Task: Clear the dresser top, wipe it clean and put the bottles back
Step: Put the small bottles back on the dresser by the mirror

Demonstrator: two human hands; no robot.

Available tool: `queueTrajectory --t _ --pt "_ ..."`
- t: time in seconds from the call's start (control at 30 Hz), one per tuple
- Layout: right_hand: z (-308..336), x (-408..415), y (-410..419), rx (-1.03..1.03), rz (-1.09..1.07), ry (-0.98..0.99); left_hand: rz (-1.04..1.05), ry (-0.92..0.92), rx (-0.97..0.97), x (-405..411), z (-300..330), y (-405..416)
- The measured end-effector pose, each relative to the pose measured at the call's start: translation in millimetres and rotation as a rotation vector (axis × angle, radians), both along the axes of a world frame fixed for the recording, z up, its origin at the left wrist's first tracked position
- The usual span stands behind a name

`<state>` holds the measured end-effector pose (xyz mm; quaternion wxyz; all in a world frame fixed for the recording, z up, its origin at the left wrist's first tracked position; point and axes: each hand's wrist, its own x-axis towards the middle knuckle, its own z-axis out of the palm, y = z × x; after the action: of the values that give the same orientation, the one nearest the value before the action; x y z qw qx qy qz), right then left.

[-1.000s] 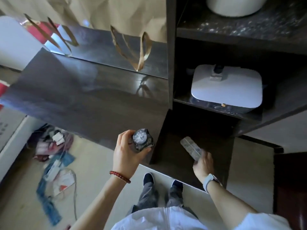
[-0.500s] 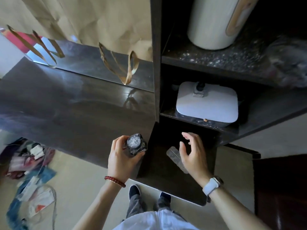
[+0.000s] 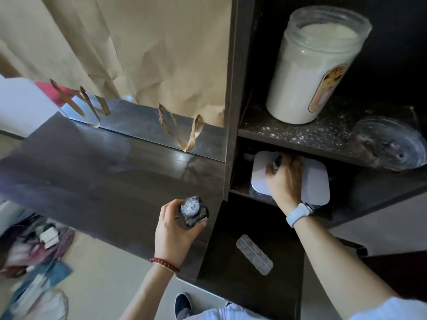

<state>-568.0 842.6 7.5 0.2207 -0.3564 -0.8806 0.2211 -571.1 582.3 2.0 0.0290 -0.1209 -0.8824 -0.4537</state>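
Observation:
My left hand [image 3: 175,229] grips a small dark bottle with a silver cap [image 3: 193,211] just above the near right corner of the dark dresser top [image 3: 97,181]. My right hand [image 3: 285,179] reaches into the middle shelf of the cabinet at the right, over a white flat box [image 3: 316,183], and its fingers curl round a small dark object [image 3: 276,163] standing on that box. A clear flat plastic case [image 3: 254,254] lies on the lower dark surface below the shelf.
A mirror [image 3: 147,130] stands along the back of the dresser, with a brown paper bag [image 3: 143,54] behind it. On the upper shelf are a big jar of white powder [image 3: 312,70] and a clear lid [image 3: 388,146]. Clothes and papers [image 3: 37,262] lie on the floor at the left.
My right hand let go of the clear plastic case on the lower surface and rose into the middle shelf onto the white box. My left hand kept holding the bottle.

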Motion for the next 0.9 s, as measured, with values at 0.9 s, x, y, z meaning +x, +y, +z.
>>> queueTrajectory --t 0.9 --pt "-36 -112 -346 -0.151 0.35 0.115 0.108 -0.152 0.017 -211 -13 -289"
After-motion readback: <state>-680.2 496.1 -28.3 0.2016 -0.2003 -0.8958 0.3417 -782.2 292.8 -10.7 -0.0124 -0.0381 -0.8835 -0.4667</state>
